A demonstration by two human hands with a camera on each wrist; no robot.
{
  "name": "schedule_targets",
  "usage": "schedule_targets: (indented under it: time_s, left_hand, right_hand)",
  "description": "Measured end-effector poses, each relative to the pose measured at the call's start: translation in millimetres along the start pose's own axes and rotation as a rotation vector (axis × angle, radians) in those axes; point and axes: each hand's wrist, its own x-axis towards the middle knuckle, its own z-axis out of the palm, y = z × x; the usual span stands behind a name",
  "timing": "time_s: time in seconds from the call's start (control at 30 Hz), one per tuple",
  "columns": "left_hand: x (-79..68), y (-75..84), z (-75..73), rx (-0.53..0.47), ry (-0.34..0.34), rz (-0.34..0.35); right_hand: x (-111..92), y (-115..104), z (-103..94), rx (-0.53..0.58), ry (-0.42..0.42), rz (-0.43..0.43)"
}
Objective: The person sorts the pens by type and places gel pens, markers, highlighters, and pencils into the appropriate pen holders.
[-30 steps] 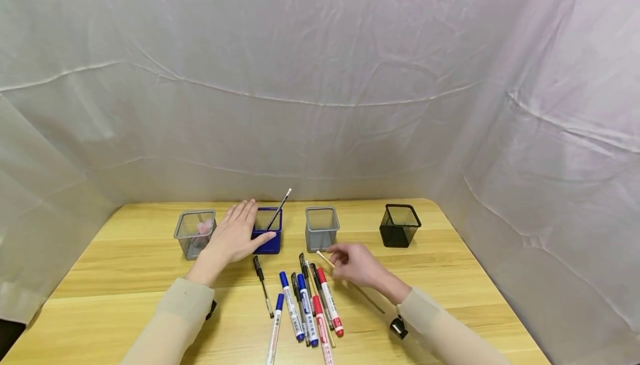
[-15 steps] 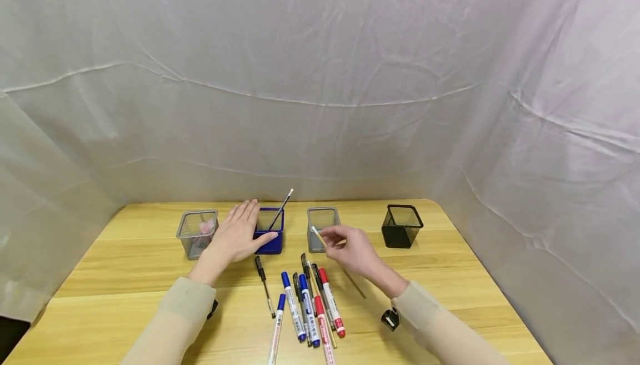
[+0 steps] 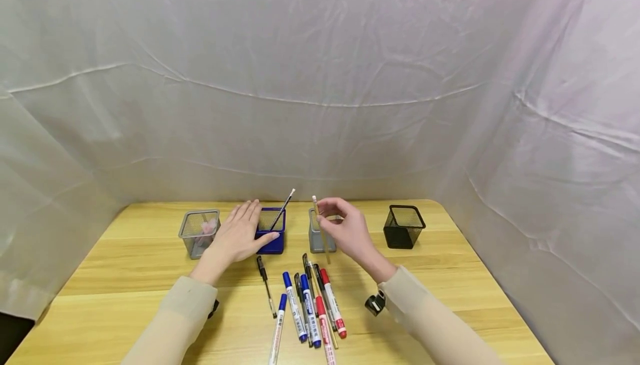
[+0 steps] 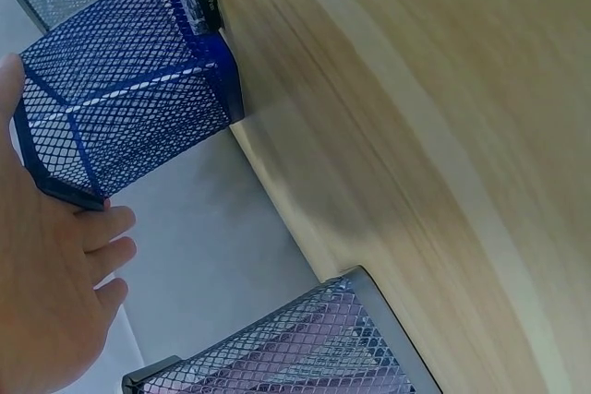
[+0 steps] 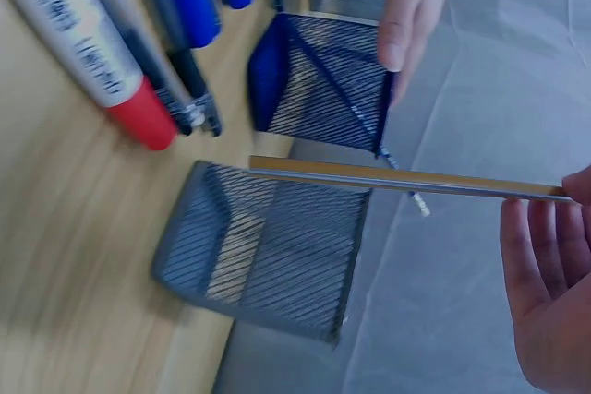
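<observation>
My right hand [image 3: 352,229] pinches a yellow pencil [image 5: 406,175] near its white eraser end. The pencil stands nearly upright in front of the grey mesh pen holder [image 3: 315,243] in the head view; in the right wrist view its lower end overlaps that holder's rim. My left hand [image 3: 237,234] rests at the blue mesh pen holder [image 3: 271,245], fingers extended on its left side and thumb across its front rim. A dark pencil with a white end [image 3: 284,205] leans inside the blue holder.
A second grey holder [image 3: 191,247] with something pink inside stands at the left, a black one [image 3: 399,237] at the right. In front lie blue markers [image 3: 294,309], red markers [image 3: 334,306] and several black pens [image 3: 266,284]. A grey curtain [image 3: 320,131] closes off the table's back.
My right hand has lifted the pencil from low over the table up to the middle grey holder, tipping it from slanted to nearly upright. The left hand has stayed put.
</observation>
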Motion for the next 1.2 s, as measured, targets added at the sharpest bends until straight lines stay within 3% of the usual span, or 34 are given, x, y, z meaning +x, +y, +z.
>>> schedule_targets:
  time_s: [0.5,0.9,1.2]
  left_hand:
    - [1.5,-1.3,1.4,0.006,0.009,0.005]
    - [1.1,-1.1,1.0,0.006,0.021,0.004]
    - [1.1,-0.9,1.2,-0.006,0.014,0.003]
  right_hand:
    - [32.7,-16.0,20.8,0.306,0.252,-0.123]
    - [47.4,-10.1,46.7,0.384,0.273,-0.107]
    - [43.2,7.0,67.8,0.309,0.238,-0.019]
